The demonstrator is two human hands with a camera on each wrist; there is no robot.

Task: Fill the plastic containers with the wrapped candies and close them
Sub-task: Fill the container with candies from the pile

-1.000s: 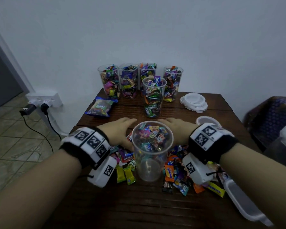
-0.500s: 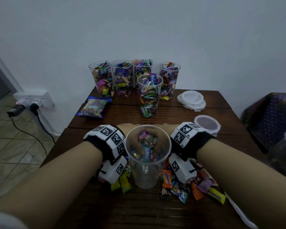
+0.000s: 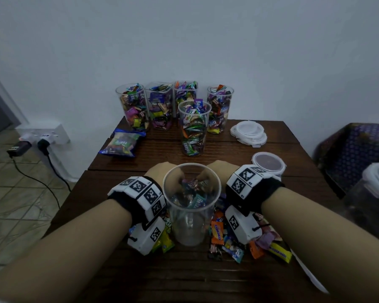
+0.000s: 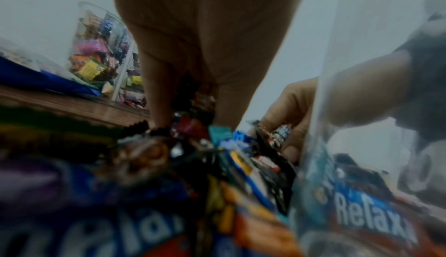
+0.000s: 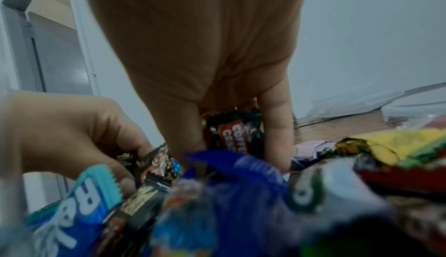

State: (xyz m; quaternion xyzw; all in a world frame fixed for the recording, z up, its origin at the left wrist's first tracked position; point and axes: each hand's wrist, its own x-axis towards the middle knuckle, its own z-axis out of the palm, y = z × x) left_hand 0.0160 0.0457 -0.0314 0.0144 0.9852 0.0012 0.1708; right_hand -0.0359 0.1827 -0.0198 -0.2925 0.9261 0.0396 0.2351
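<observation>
Both hands, left hand [image 3: 157, 173] and right hand [image 3: 217, 170], curl round a shared heap of wrapped candies [image 3: 192, 189]. The empty container [image 3: 192, 206] stands upright directly on the near side, its open mouth between both wrists, equally near each, toward the table's [image 3: 184, 276] front edge.
</observation>
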